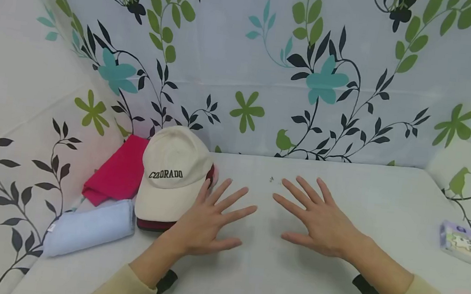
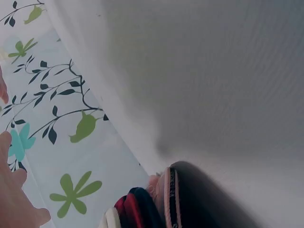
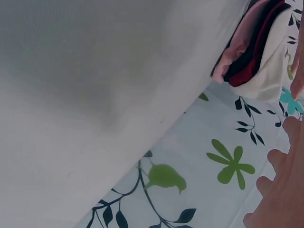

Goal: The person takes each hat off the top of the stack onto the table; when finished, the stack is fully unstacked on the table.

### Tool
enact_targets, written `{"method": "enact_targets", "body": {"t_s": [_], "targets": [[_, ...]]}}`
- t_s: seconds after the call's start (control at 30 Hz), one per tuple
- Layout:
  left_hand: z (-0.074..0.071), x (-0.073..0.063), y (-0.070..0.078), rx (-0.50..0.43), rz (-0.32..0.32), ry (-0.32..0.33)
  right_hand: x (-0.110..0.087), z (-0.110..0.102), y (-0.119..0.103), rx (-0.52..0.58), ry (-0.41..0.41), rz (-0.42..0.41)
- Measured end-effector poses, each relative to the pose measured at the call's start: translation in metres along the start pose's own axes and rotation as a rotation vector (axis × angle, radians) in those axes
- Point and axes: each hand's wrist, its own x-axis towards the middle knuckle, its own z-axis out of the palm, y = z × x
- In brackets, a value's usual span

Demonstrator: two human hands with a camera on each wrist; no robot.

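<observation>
Both hands hover over the white table with fingers spread and hold nothing. My left hand overlaps the right side of a cream cap lettered COLORADO in the head view. More caps are stacked beneath it; the left wrist view shows dark red, navy and pink ones at the bottom, and the right wrist view shows the same stack at top right. My right hand is over the middle right of the table, its fingers pointing up and left. Part of each hand enters at the edge of its wrist view.
Left of the caps lie a folded red cloth and a rolled light blue cloth. A small purple and white packet sits near the right edge of the table. Leaf-patterned curtains hang behind and at both sides.
</observation>
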Motion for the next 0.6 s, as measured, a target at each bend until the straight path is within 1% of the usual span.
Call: {"method": "enact_targets", "body": {"t_s": [0.1,0.33,0.5,0.6], "targets": [[-0.003,0.0,-0.003,0.013,-0.006,0.029,0.005,-0.005,0.002,-0.01,0.004,0.002],[-0.012,-0.002,-0.011,0.017,-0.014,0.094,0.017,-0.016,0.003,-0.012,0.046,0.009],[-0.018,-0.009,-0.02,0.026,-0.056,0.155,0.032,-0.017,0.0,0.009,0.063,-0.001],[-0.022,-0.015,-0.026,0.023,-0.095,0.186,0.042,-0.015,-0.004,0.028,0.085,-0.021]]}}
